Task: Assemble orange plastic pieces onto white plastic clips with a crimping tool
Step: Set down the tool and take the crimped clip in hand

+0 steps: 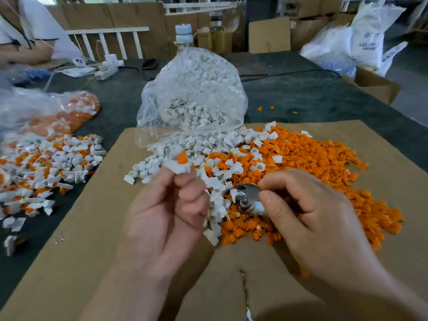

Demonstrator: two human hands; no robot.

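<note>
My left hand [169,205] pinches a white clip [179,167] with an orange piece [182,158] sitting on top of it, raised above the cardboard. My right hand [308,212] grips a metal crimping tool [249,196], whose jaws point left toward the white clips. A heap of loose white clips [208,158] spills from a clear bag [194,93] onto the cardboard sheet [97,228]. To the right lies a wide pile of orange pieces [312,158].
A pile of assembled white-and-orange parts [46,167] lies at the left on the dark table. Behind it is a bag of orange pieces [62,114]. Another person [27,35] sits at the far left. Bottles, boxes and white sacks stand at the back.
</note>
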